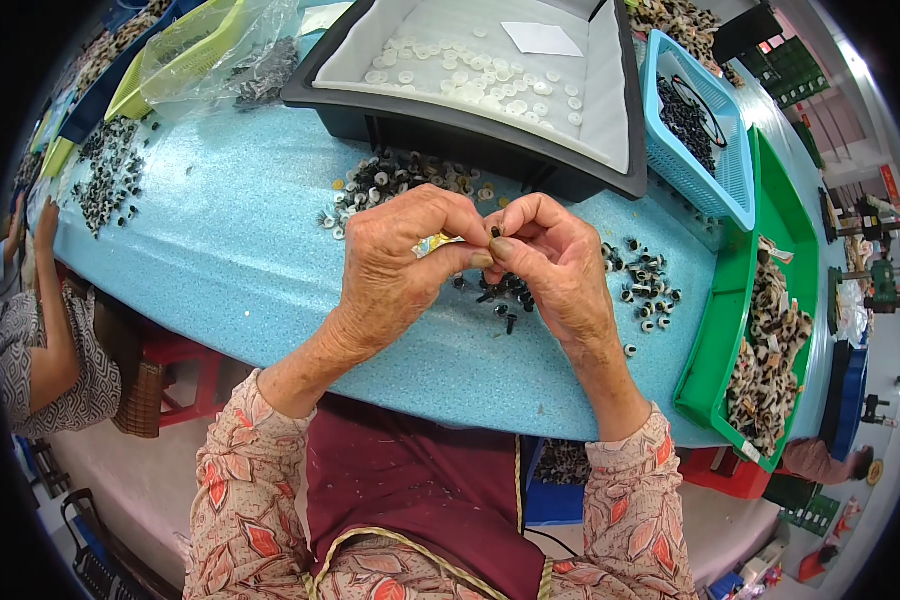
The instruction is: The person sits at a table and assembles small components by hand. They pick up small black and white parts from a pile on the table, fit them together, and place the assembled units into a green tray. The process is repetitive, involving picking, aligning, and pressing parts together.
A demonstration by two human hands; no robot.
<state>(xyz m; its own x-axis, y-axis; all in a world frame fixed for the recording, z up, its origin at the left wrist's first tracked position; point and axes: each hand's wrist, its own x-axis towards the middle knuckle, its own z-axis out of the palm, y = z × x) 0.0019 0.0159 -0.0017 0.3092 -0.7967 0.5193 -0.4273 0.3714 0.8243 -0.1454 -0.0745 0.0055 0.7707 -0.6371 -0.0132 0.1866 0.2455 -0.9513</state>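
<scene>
Over the blue table [240, 290], my two hands meet fingertip to fingertip. My right hand [565, 270] pinches a small black stemmed part [496, 232] between thumb and forefinger. The thumb and forefinger of my left hand [395, 260] are pressed together against the right fingertips; what lies between them is hidden. Below the fingers lies a loose group of black stemmed pieces [510, 295]. Black pieces with white discs [650, 290] are scattered right of my right hand. Behind my left hand is a pile of black and white pieces [380, 183], with a few yellow bits.
A black tray [470, 125] lined with white holds translucent discs. To the right stand a blue basket [725, 190] of black parts and a green tray [705, 370] of spotted plush pieces. More black parts [110, 175] lie far left, near a co-worker's arm [55, 320].
</scene>
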